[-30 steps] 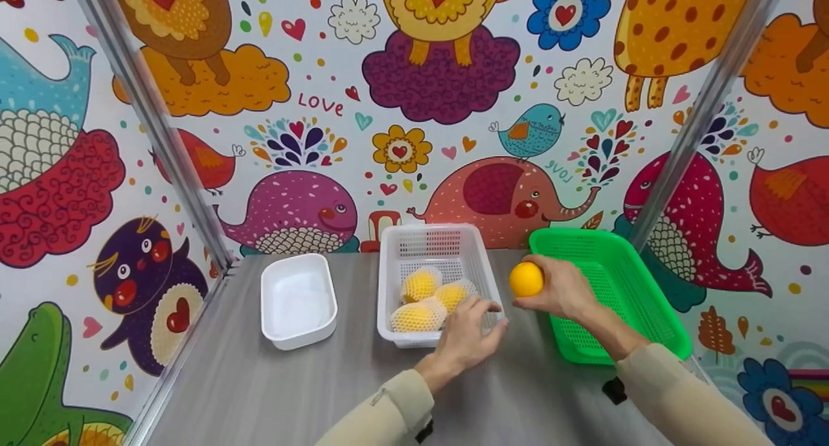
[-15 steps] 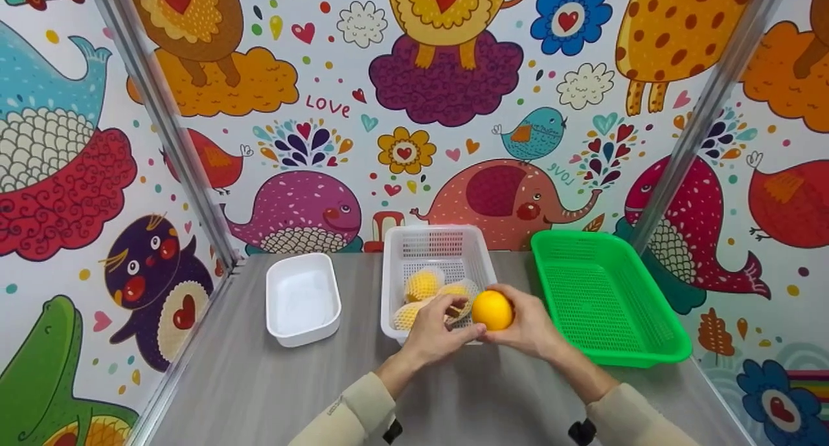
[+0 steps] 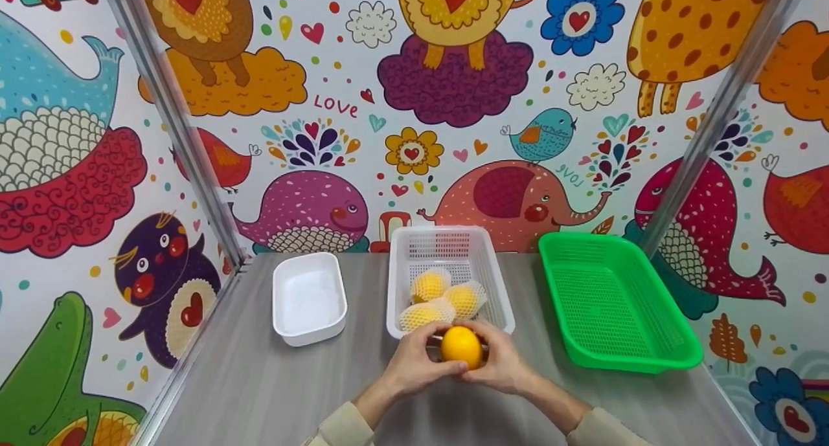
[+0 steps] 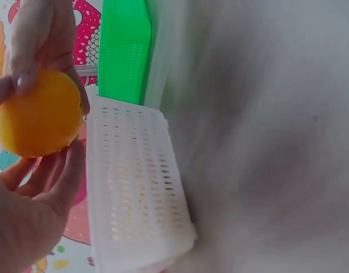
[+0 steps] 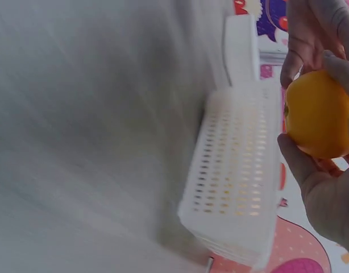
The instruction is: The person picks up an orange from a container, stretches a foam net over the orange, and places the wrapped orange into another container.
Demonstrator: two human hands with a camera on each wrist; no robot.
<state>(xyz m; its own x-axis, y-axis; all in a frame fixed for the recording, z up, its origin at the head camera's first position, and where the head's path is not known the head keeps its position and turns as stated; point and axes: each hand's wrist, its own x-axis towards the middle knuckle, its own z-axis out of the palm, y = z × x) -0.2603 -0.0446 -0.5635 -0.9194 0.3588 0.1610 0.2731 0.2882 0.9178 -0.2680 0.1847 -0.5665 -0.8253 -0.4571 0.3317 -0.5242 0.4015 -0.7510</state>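
Both hands hold an orange (image 3: 461, 347) between them, just in front of the white basket's near rim. From the left, my left hand (image 3: 412, 363) has its fingers and thumb curled round the fruit. Gripping it from the other side is my right hand (image 3: 507, 362), with the thumbs meeting on the near side. In the left wrist view the smooth orange (image 4: 41, 114) shows bare skin, without a foam net. The white perforated basket (image 3: 508, 316) holds three yellow-orange fruits (image 3: 427, 315) wrapped in white foam netting.
On the right stands a green perforated basket (image 3: 667, 362), with nothing visible inside. A small white tub (image 3: 309, 336) sits to the left on the grey table (image 3: 246, 381). Patterned walls with metal corner posts (image 3: 194, 155) close off the back and sides.
My right hand has brought the orange from beside the green basket leftward and toward me. My left hand has come off the white basket's front and joined it on the fruit.
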